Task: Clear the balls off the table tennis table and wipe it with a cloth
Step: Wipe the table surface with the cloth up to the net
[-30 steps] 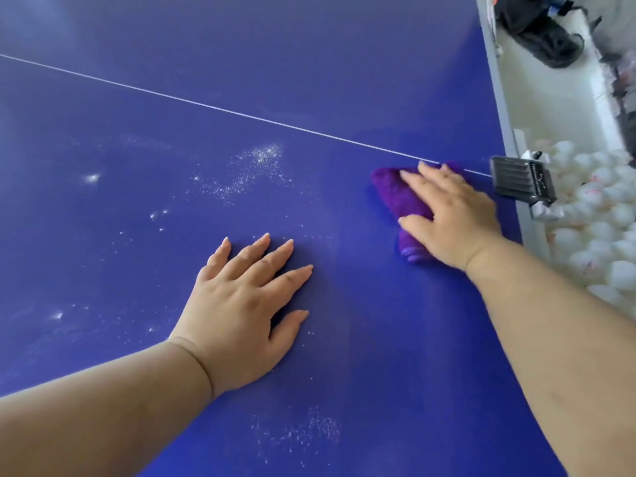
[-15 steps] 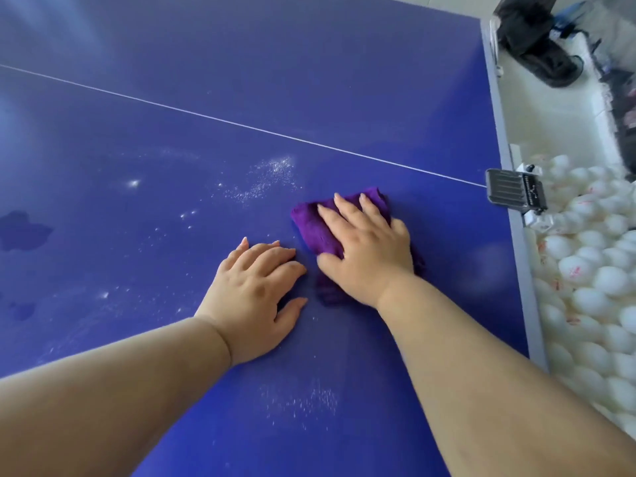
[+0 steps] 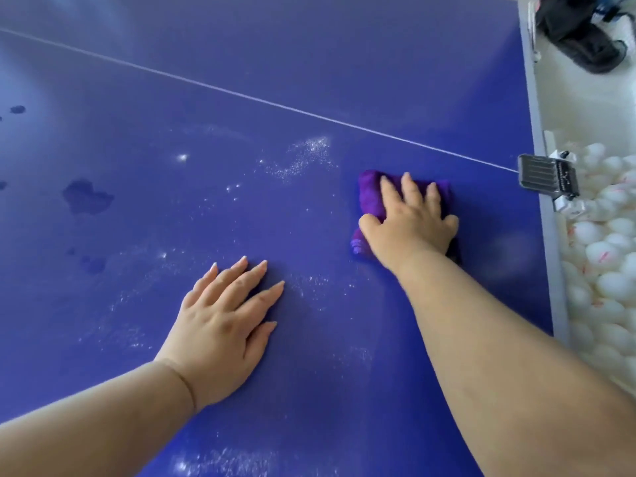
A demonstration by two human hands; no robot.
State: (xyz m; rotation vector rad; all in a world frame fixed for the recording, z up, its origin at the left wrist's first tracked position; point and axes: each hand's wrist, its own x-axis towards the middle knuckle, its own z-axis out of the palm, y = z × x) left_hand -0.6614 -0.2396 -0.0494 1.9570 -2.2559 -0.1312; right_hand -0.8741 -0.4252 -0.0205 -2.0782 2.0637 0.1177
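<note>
The blue table tennis table fills the view, with a thin white line running across it. A folded purple cloth lies on it right of centre, and my right hand presses flat on the cloth with fingers spread. My left hand rests flat on the bare surface nearer to me, fingers straight. White dust specks and dark wet patches mark the surface to the left. Several white balls lie heaped off the table's right edge.
A black net clamp grips the right edge of the table where the white line ends. A dark bag sits on the pale floor at the top right. The grey table edge runs down the right side.
My right hand slid the cloth left toward my left hand, then back to the right. My left hand's fingers curled briefly and now lie straight again.
</note>
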